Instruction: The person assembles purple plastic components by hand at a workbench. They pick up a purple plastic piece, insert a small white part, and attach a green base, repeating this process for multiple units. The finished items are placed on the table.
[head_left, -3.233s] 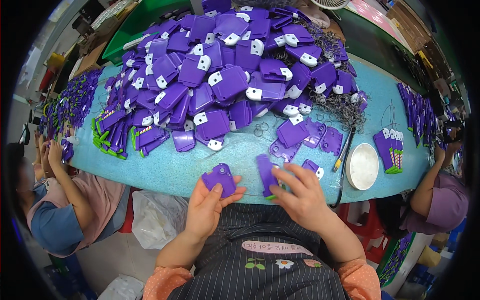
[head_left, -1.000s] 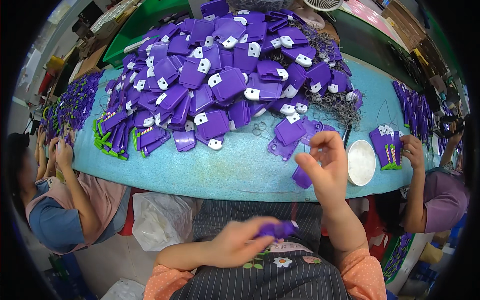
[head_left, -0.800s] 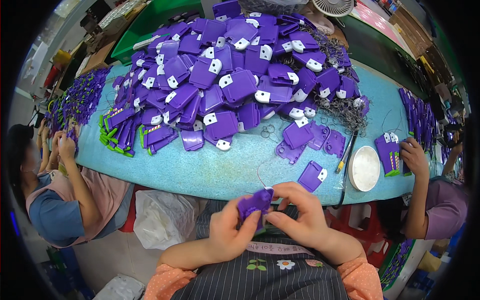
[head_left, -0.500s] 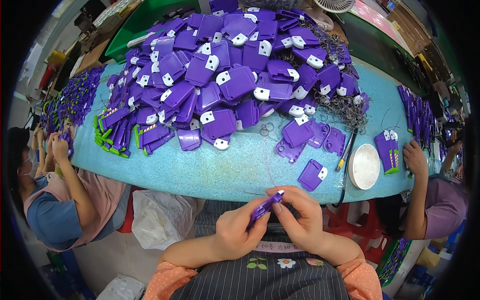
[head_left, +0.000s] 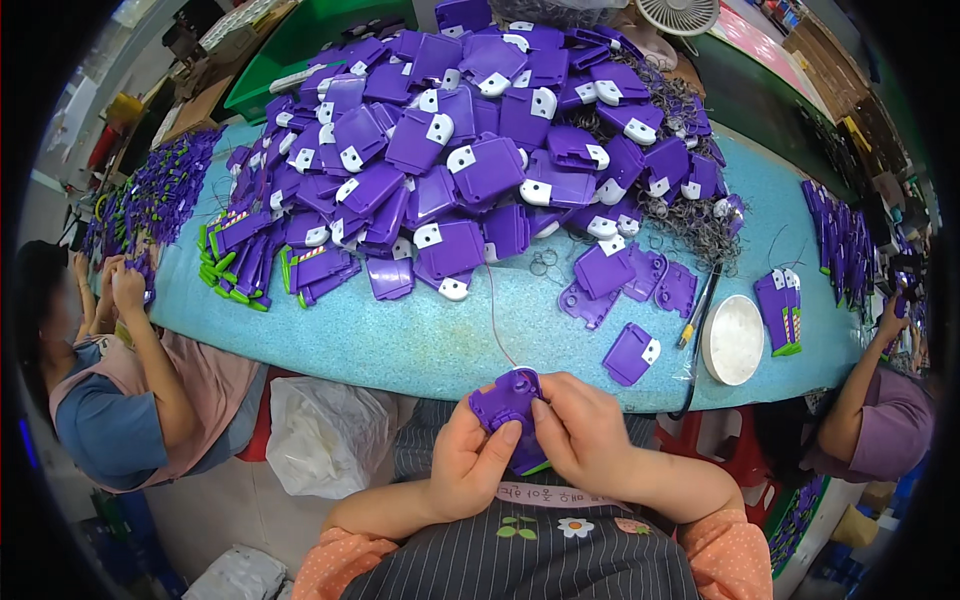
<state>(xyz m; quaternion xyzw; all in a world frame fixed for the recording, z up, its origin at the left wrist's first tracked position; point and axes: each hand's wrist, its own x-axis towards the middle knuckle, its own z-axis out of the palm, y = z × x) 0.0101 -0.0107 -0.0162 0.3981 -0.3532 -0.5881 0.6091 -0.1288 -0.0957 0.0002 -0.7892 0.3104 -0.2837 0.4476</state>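
Close to my apron, above the lap, both hands hold one purple plastic shell point(head_left: 508, 400) with its hollow, moulded side up. My left hand point(head_left: 466, 455) grips its left side, thumb pressed on the inner face. The fingers of my right hand point(head_left: 582, 428) close on its right edge near the top, the thumb bent over it. A thin reddish wire point(head_left: 493, 315) runs from the shell's top toward the pile. Some green shows at the shell's lower end. Beyond my hands, a single purple shell with a white corner point(head_left: 629, 354) lies on the blue table point(head_left: 430, 340).
A large heap of purple shells point(head_left: 485, 165) covers the table's far middle, with tangled grey wires point(head_left: 690, 215) beside it. A white round dish point(head_left: 733, 340) and a yellow-tipped tool point(head_left: 690, 325) lie to the right. Co-workers sit at both sides.
The shell has turned from edge-on to inner side up, and my hands have shifted their hold around it. The wire now stretches toward the heap. The right co-worker's hand has left the table edge.
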